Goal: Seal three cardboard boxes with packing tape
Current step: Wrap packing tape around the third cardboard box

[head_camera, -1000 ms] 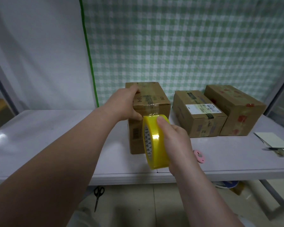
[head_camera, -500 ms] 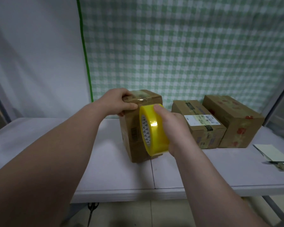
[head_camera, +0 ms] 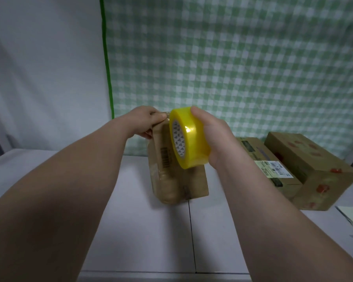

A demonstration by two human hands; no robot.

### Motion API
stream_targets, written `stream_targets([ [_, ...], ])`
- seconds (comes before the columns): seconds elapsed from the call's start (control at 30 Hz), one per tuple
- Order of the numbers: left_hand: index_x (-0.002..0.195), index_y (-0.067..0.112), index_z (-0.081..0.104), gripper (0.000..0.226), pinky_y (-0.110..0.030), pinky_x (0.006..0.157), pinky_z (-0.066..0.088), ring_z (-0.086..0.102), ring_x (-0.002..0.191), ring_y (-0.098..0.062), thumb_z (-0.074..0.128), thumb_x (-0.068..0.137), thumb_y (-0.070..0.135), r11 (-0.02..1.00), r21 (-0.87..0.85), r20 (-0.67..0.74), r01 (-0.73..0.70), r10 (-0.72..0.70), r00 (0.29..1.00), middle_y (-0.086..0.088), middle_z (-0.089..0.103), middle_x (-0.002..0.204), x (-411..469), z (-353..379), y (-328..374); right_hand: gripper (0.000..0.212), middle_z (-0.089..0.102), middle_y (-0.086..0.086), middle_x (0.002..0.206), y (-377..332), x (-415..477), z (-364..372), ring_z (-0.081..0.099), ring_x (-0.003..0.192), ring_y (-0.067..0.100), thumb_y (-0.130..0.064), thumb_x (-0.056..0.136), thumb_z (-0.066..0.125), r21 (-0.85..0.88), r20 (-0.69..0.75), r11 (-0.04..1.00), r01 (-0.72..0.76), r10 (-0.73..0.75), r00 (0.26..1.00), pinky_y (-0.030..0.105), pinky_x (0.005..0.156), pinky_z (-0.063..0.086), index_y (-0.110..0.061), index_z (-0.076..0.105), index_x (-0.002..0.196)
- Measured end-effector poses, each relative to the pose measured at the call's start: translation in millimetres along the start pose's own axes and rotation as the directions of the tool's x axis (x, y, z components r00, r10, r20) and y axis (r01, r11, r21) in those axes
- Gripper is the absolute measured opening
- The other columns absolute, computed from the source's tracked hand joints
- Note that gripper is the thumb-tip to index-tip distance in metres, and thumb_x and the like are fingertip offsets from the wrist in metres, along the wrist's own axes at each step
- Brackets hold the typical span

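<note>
— Since a second ago, both hands have risen; the box (head_camera: 177,171) now stands tipped up on the bench (head_camera: 143,231).

— Grips?

— I see my left hand (head_camera: 145,121) clamped on the box's top edge, my right hand (head_camera: 214,137) wrapped round the tape (head_camera: 189,137), just beside it. Two boxes (head_camera: 306,169) sit right.

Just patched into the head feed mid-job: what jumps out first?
The bright yellow tape roll, centre frame, gripped in the right hand. Behind it the left hand clamps the top of an upended cardboard box on the table. Two more boxes lie to the right.
</note>
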State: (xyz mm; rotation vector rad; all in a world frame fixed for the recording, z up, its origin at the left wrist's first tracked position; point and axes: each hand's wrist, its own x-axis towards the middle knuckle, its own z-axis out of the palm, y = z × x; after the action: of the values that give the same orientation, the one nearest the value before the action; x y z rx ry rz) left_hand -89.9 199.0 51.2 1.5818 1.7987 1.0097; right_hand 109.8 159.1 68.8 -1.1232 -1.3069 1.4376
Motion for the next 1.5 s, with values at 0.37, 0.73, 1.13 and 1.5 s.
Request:
stream_targets([
  [0.37,0.102,-0.006,0.062,0.042,-0.042,0.07,0.06,0.063,0.063,-0.028,0.05,0.098,0.034,0.992,0.092,0.053,0.092,-0.097,0.994,-0.022,0.061,0.077,4,12,-6,0.016,0.064,0.009,0.093,-5,14,1,0.062,0.082,0.028,-0.031,0.083,0.064,0.051,0.012,0.999,0.014,-0.015,1.0,0.045,0.084,0.051,-0.018,0.06,0.092],
  [0.73,0.113,0.005,0.061,0.037,-0.037,0.079,0.05,0.059,0.097,-0.031,0.057,0.087,0.03,0.855,0.514,0.068,-0.072,0.044,0.997,-0.014,0.06,0.106,-57,76,-26,0.052,0.06,0.003,0.105,26,6,-14,0.06,0.094,0.024,-0.05,0.086,0.064,-0.056,-0.129,0.996,-0.072,0.065,0.99,0.041,0.089,0.05,-0.016,0.053,0.124],
  [1.13,0.152,0.007,0.008,0.124,-0.045,0.117,0.021,0.001,0.146,-0.03,0.053,0.064,0.083,0.604,0.715,0.483,-0.352,-0.063,0.873,-0.011,0.002,0.159,-185,112,20,0.074,0.057,0.006,0.131,39,-26,-15,0.057,0.113,0.027,-0.056,0.082,0.065,-0.061,-0.052,0.997,-0.042,0.039,0.998,0.047,0.102,0.045,-0.014,0.046,0.14],
  [1.5,0.133,0.01,0.042,0.094,-0.034,0.101,0.04,0.041,0.118,-0.02,0.061,0.067,0.075,0.653,0.668,0.237,-0.359,0.27,0.933,-0.005,0.047,0.129,-188,130,-6,0.077,0.053,0.004,0.12,25,-51,-27,0.055,0.111,0.028,-0.064,0.084,0.056,-0.174,-0.136,0.983,-0.065,0.041,0.99,0.044,0.098,0.046,-0.012,0.044,0.139],
])
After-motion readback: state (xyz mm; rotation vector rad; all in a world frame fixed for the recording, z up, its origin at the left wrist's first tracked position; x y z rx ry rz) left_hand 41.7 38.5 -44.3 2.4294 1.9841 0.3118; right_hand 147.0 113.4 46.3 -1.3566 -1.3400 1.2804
